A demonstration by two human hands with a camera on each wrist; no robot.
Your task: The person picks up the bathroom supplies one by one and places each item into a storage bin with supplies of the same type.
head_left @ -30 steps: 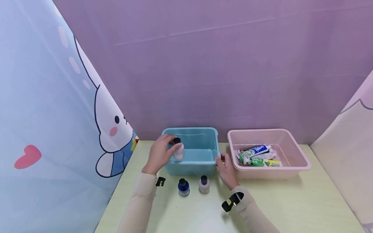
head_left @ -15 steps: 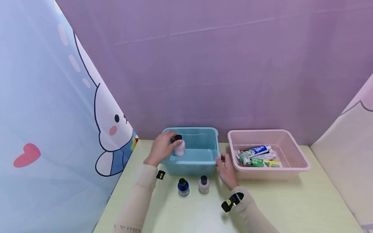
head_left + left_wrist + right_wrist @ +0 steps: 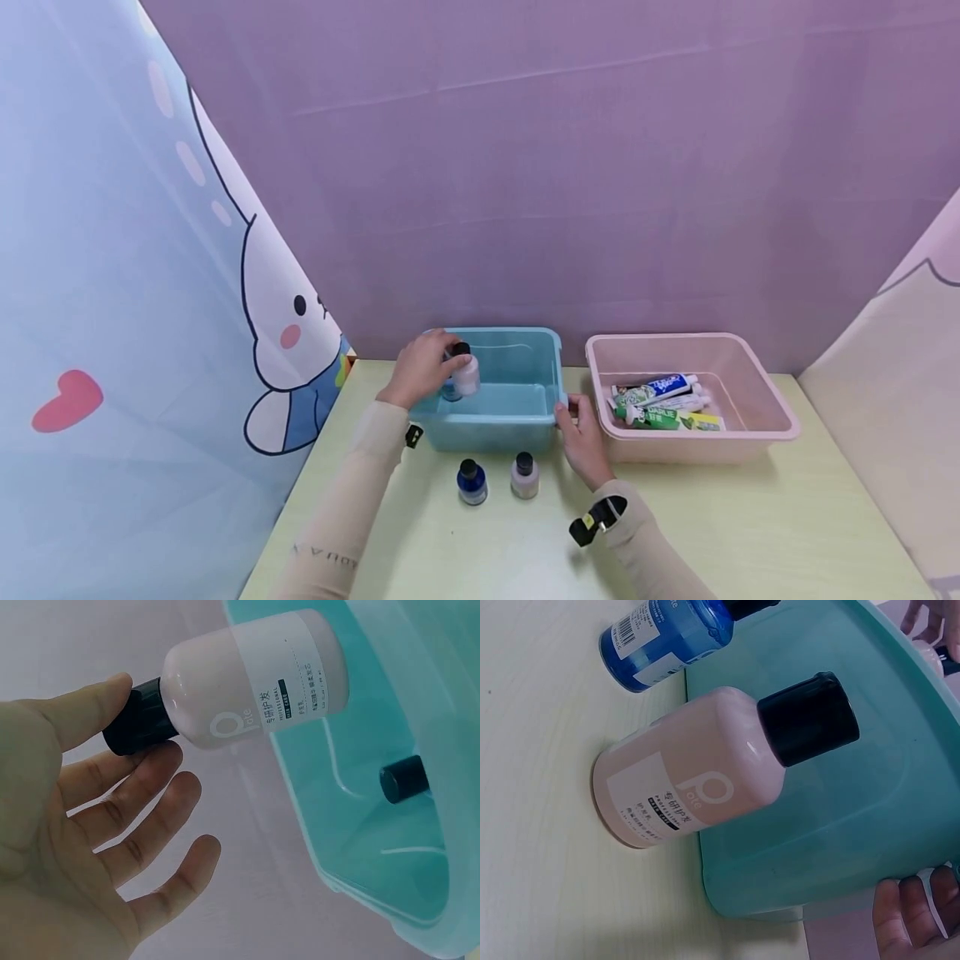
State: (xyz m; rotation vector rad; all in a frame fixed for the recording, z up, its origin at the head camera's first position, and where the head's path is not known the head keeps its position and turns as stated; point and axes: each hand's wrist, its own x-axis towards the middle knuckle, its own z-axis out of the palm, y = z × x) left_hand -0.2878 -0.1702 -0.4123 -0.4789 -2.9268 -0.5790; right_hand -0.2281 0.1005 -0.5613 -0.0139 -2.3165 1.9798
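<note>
My left hand (image 3: 422,371) pinches the black cap of a pale pink hair-care bottle (image 3: 467,380) between thumb and fingers, over the left part of a teal bin (image 3: 495,435). In the left wrist view the pink bottle (image 3: 255,679) hangs by its cap (image 3: 142,716), and another black cap (image 3: 405,778) shows inside the bin. That one belongs to a blue bottle (image 3: 451,390), partly hidden behind the held bottle. My right hand (image 3: 585,442) grips the bin's right front corner. On the table before the bin stand a dark blue bottle (image 3: 472,485) and another pink bottle (image 3: 697,765).
A pale pink bin (image 3: 697,450) stands just right of the teal one, with several toothpaste tubes (image 3: 667,387) inside. Behind both bins hangs a purple cloth (image 3: 540,183). A light blue printed cloth (image 3: 135,250) closes off the left side of the light wooden table (image 3: 750,533).
My left hand has moved slightly back and right with the pink bottle, uncovering part of the blue bottle inside the bin. My right hand has stayed at the bin's corner.
</note>
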